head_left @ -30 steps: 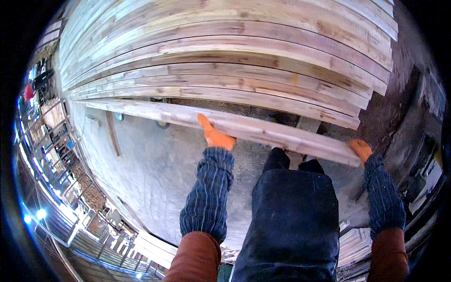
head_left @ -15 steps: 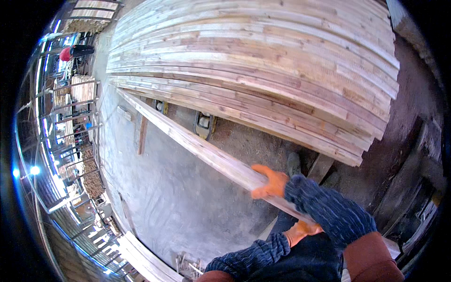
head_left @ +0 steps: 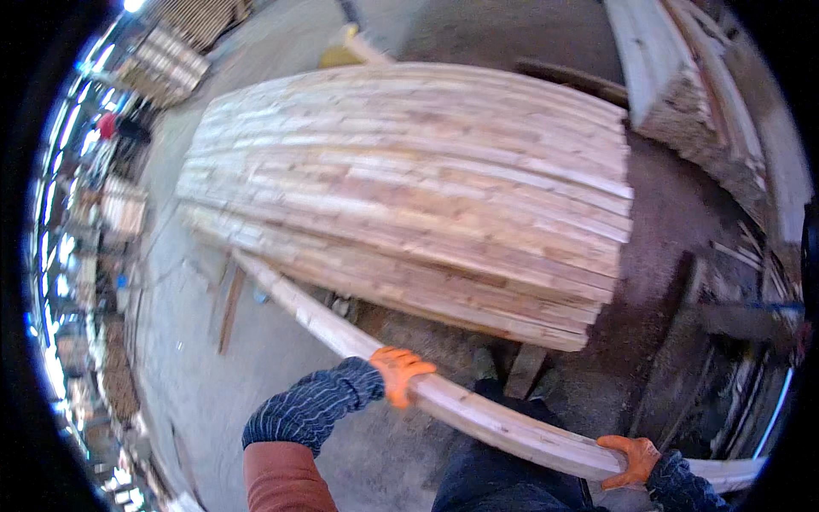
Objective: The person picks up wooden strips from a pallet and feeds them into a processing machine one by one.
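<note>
A long pale wooden plank [head_left: 503, 424] runs slantwise from the far left to the lower right, in front of my body. My left hand [head_left: 397, 375], in an orange glove, is wrapped over it near the middle. Farther back, my right hand [head_left: 630, 461], gloved in orange too, grips the plank close to its near end. Both forearms wear dark striped sleeve covers. Beyond the plank lies a wide stack of similar planks [head_left: 401, 196]. The held plank's far end meets the lower left edge of this stack; whether it rests on something there cannot be made out.
A brown strip of wood [head_left: 230, 311] lies on the concrete floor at left. More stacked boards [head_left: 674, 111] stand at upper right, with loose timber [head_left: 682, 358] below them. A person [head_left: 119, 128] in red is far off at left, near other wood stacks [head_left: 124, 209].
My left hand has moved forward along the plank, while my right hand has shifted back toward its near end. The view has swung, showing more on the right and beyond the stack.
</note>
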`<state>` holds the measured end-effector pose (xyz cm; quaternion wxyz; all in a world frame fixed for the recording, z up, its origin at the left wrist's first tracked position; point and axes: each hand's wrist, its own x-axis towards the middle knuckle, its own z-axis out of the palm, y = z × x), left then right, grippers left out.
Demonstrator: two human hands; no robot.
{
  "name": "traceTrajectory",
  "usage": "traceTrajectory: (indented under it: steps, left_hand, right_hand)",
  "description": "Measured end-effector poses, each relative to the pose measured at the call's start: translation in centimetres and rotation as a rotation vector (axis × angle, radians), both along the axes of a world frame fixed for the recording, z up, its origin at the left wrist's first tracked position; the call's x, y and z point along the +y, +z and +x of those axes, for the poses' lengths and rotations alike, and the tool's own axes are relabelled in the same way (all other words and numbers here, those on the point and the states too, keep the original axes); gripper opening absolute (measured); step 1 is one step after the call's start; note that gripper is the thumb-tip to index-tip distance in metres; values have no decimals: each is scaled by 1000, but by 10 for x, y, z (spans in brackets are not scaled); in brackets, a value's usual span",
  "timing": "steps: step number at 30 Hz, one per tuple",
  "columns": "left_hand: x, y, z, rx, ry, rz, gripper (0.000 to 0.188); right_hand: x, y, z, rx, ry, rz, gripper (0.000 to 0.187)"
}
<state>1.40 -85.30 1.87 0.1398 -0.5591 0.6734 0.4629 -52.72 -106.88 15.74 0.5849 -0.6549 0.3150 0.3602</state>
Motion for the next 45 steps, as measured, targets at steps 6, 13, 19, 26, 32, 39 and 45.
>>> traceTrajectory:
  steps: [6, 13, 19, 26, 32, 39, 45]
  left_hand:
    - [-2, -33, -35, 47, -147, 105, 92]
    - [32, 40, -131, -160, 6, -390, 62]
    - [18, 133, -217, -184, 56, -726, 43]
    - [-42, 213, -350, -423, -81, -858, 77]
    - [-110, 200, -503, -95, -52, -958, 78]
    - [-117, 206, -551, 37, -16, -889, 94]
    - [-43, 183, -424, -261, 52, -886, 101]
  right_hand:
    - [17, 31, -46, 37, 274, -314, 97]
    - [54, 32, -142, -27, 198, -643, 108]
    - [58, 41, -230, 36, 163, -964, 119]
    - [64, 72, -323, 95, -276, -1425, 116]
    - [55, 53, -292, -287, -254, -1430, 111]
    - [32, 48, -273, -310, 31, -1246, 102]
    - [21, 46, -341, -418, -69, -1273, 99]
